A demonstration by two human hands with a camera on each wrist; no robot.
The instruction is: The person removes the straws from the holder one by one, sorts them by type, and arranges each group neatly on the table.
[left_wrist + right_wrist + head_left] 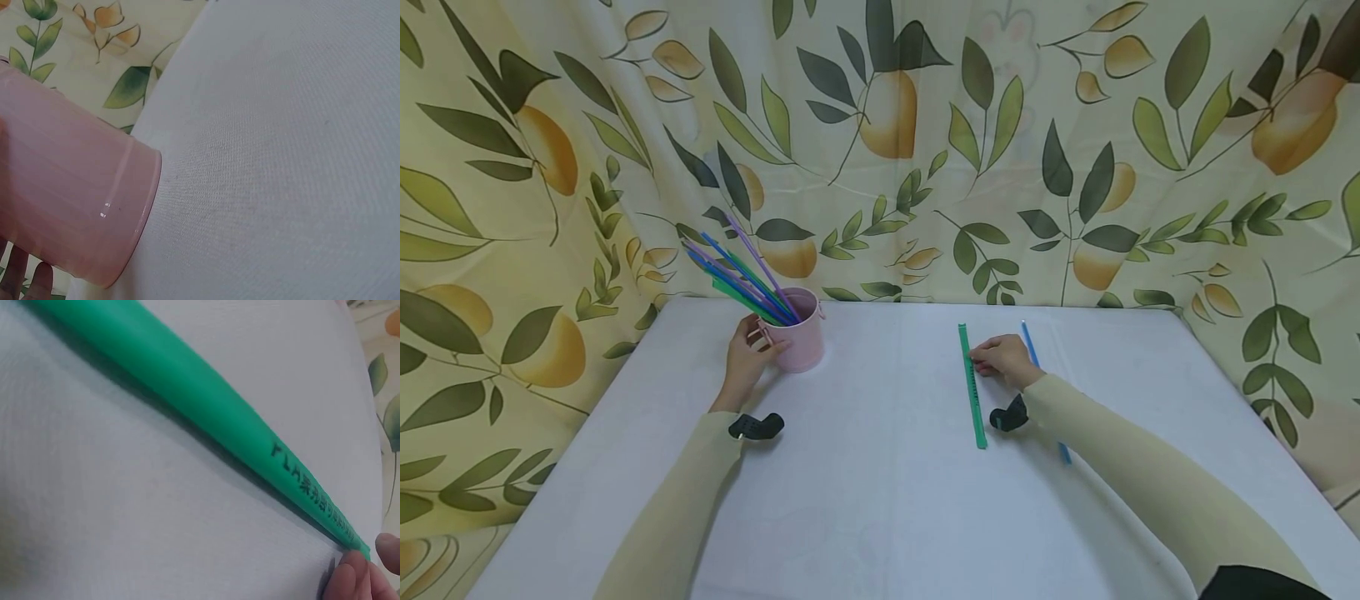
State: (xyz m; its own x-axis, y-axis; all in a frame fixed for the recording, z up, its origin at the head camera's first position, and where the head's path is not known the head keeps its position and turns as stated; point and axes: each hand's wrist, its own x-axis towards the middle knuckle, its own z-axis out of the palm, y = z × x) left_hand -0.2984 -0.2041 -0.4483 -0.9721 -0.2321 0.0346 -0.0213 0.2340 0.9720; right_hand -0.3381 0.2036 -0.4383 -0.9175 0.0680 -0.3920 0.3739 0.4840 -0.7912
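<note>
Green straw (pixel 974 400): right hand (pixel 1006 360) touching, thumb apart; left hand (pixel 747 358) grips pink cup (pixel 805 342).

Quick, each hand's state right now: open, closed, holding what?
Left hand: closed, holding the cup.
Right hand: at the green straw; whether it grips it cannot be told.
</note>
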